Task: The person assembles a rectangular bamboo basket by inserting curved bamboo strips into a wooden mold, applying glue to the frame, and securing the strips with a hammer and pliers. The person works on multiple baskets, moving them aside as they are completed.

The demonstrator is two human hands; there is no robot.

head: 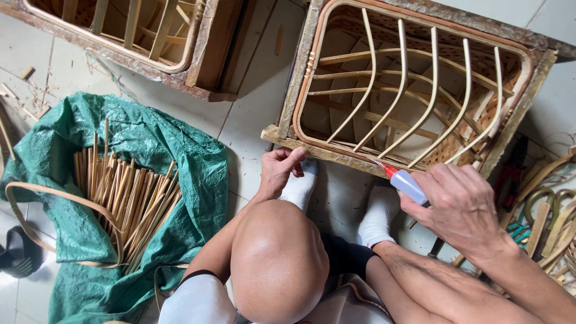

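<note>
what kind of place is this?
Likely a small basket-weaving or bamboo craft workshop, worked on a tiled floor: half-built bamboo frame, green sack of split bamboo strips, and offcuts lying about.

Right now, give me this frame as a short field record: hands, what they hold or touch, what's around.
left hand: grips the near edge of the wooden mould
right hand: holds a small glue bottle, red tip at the frame's near rim
rattan frame: curved ribs, seated inside the mould
left of person: green sack of bamboo strips
floor: pale tiles
feet: white socks
</note>
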